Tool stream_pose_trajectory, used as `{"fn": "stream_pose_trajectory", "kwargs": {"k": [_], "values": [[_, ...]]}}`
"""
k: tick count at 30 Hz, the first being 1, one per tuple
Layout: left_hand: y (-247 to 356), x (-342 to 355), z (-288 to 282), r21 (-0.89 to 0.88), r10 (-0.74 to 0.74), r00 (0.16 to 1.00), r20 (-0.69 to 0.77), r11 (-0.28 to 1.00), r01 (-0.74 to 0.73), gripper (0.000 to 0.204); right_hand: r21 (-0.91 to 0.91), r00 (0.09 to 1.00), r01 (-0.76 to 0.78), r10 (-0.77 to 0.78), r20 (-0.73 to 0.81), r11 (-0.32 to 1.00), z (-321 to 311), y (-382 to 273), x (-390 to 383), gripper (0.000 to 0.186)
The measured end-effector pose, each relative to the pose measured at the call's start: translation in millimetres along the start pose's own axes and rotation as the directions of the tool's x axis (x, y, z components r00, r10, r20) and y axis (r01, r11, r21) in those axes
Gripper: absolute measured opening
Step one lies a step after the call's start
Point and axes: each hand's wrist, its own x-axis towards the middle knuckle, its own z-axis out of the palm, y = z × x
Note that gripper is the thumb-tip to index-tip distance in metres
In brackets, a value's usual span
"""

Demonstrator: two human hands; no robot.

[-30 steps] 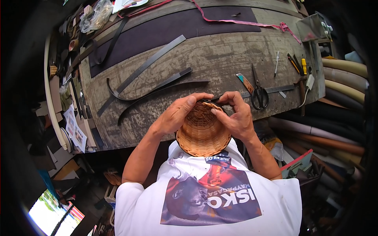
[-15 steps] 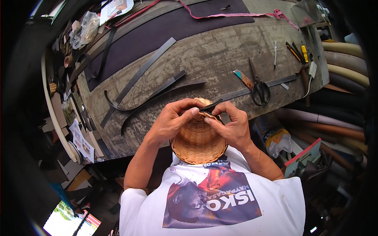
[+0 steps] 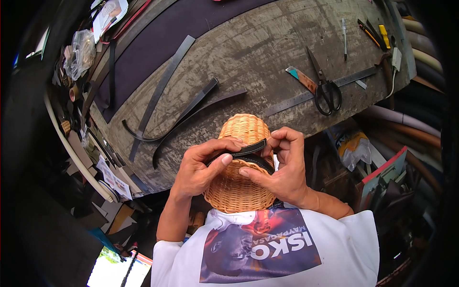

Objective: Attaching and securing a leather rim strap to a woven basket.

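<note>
A honey-coloured wicker basket [image 3: 245, 126] is in front of my chest, tilted, with one woven part beyond my hands and another nearer me. Across its middle runs a black leather strap [image 3: 251, 149] with pale stitching along its edge. My left hand [image 3: 203, 165] pinches the strap between thumb and fingers, its free end pointing right. My right hand [image 3: 284, 165] grips the right side of the basket, thumb pressed on the weave and fingers curled beside the strap's end. Behind the hands, part of the strap is hidden.
On the worn table [image 3: 239, 57] lie dark leather strips [image 3: 167, 86], scissors [image 3: 327, 93], a metal ruler [image 3: 296, 103], a blade with a brown handle [image 3: 302, 80], a pen [image 3: 344, 40] and a yellow-handled tool [image 3: 384, 36]. Rolled material [image 3: 425, 48] is stacked at the right.
The basket has tipped, so its outer weave shows now where its hollow inside faced up. The strap's end has come up into clearer sight. My view has shifted too.
</note>
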Motion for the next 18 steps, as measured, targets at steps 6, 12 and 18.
{"fn": "stream_pose_trajectory", "kwargs": {"k": [6,12,18], "values": [[-4,1,-3,-0.011,0.039,0.999,0.032,0.999,-0.039,0.022,-0.015,0.999,0.016,-0.015,0.032,1.0,-2,-1,2,0.087],[-2,2,-2,0.031,0.053,0.998,0.041,0.998,-0.054,0.022,0.096,0.993,0.114,-0.113,-0.018,0.989,-2,2,1,0.068],[-5,1,-5,0.061,0.072,0.996,0.046,0.995,-0.075,0.022,-0.051,0.974,0.124,-0.112,0.199,0.991,-34,-9,15,0.025]]}}
